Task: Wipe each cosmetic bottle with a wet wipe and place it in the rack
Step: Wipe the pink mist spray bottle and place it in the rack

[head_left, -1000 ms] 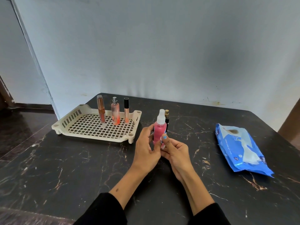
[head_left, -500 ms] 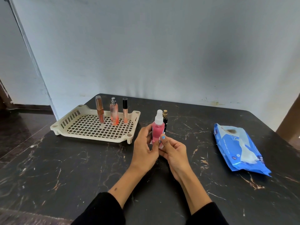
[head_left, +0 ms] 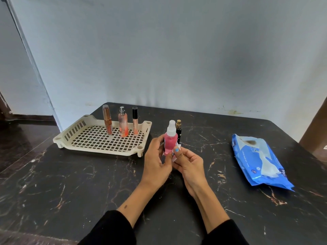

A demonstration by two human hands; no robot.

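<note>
Pink spray bottle (head_left: 171, 143), round-bodied, opaque, topped by a clear white cap, upright above the bench near its middle. Clamped in the left hand (head_left: 156, 163), grip closed round its lower body. Pressed against its right side, a small white wet wipe (head_left: 177, 147), pinched by the right hand (head_left: 190, 164), grip shut on the wipe, thumb tipped with a blue nail. Just behind, one slim black bottle (head_left: 178, 132) with a gold cap, standing on the bench.

To the left, one cream plastic rack (head_left: 99, 145), shallow, with a square-grid floor and slotted wall. Three upright items along its far side: a copper tube (head_left: 107, 122), a clear peach perfume bottle (head_left: 123, 123) with a silver top, a thin gloss tube (head_left: 135, 122) with a black cap.

To the right, well apart, one crinkled blue wipes pack (head_left: 256, 159), lying flat.

Dark marble-patterned bench (head_left: 70, 191), glossy, veined white and rust. Behind, a pale blue-grey wall (head_left: 177, 50), slightly stained near its base. Black sleeves (head_left: 109, 228) at both wrists.
</note>
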